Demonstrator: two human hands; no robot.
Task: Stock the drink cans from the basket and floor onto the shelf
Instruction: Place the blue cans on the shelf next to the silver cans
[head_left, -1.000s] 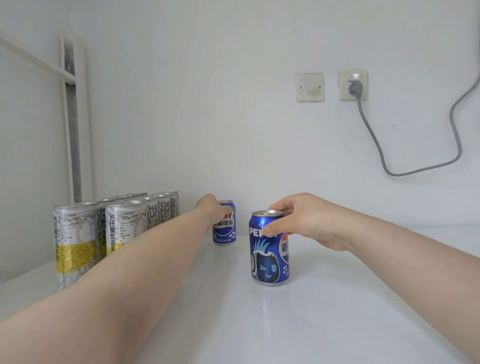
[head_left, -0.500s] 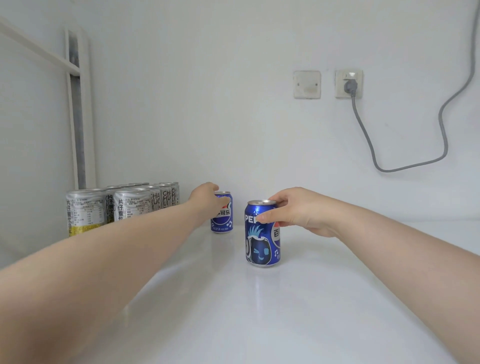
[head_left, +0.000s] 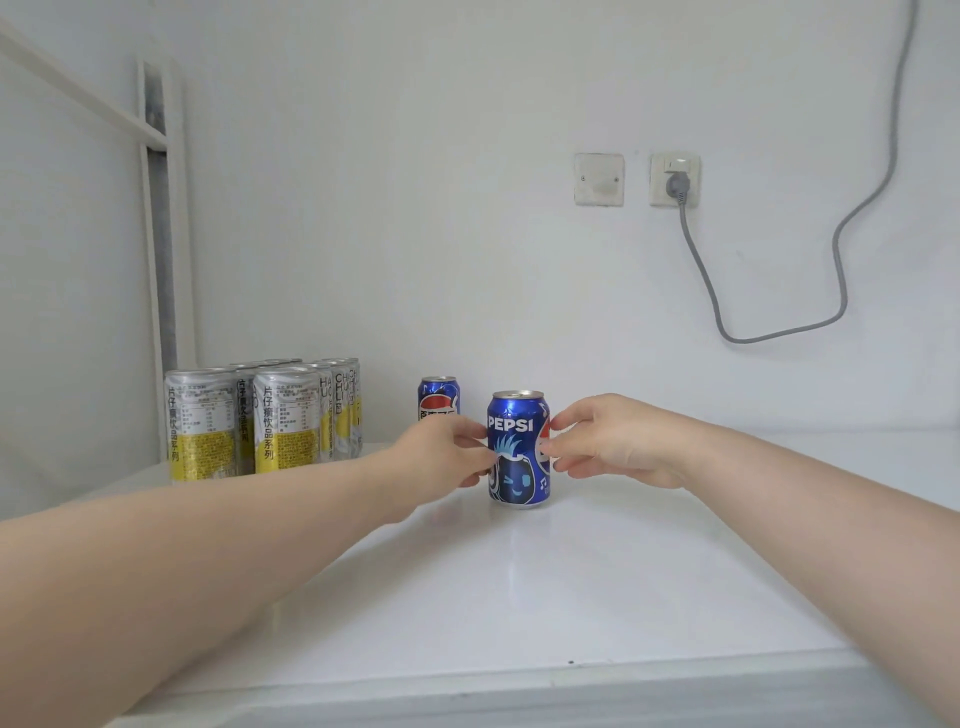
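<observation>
"Head view, the only one on file: where does the stock stand?"

"On the white shelf (head_left: 519, 597). The front Pepsi can (head_left: 518, 449) stands upright near the middle. A rear Pepsi can (head_left: 439, 397) stands behind it to the left, apart from it. A block of silver-and-yellow cans (head_left: 260, 415) sits by the left wall. Basket and floor are out of view."

"Hands?"

"The left hand (head_left: 441, 452) and right hand (head_left: 618, 441) bracket the front Pepsi can, fingers (head_left: 558, 421) curled, tips on its sides. By my reading it is a light two-sided hold, likely to square the can up."

"Risks?"

"Uneven pressure from either side could tip the can or skid it on the glossy shelf. The left forearm passes close in front of the silver-and-yellow cans, so a careless withdrawal could topple the nearest. A push backward could knock the rear Pepsi can."
</observation>
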